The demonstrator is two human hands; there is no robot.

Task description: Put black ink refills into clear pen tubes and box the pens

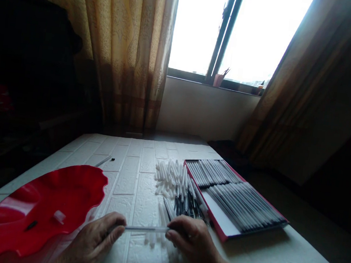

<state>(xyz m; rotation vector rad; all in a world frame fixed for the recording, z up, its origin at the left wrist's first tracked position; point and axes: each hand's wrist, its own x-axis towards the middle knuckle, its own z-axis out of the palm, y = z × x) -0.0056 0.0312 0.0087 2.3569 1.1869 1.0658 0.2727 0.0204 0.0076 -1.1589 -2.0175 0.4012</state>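
Note:
Between my two hands a slim translucent pen [145,229] lies level, just above the table. My left hand [98,239] pinches its left end, and my right hand [195,239] pinches the right end. Beyond my right hand lies a loose pile of dark-tipped pen parts [188,202], with whitish tubes or caps [168,177] heaped behind it. To the right, a red-edged box [222,234] holds two rows of pens [243,204] laid side by side. My fingers hide both ends of the held pen.
A red wavy-rimmed dish [61,190] stands at the left with a dark bit and a clear piece in it. Behind it lie a thin clear tube [103,161] and a small black piece [113,159]. The white brick-patterned table [122,180] ends before the curtain [123,58] and window.

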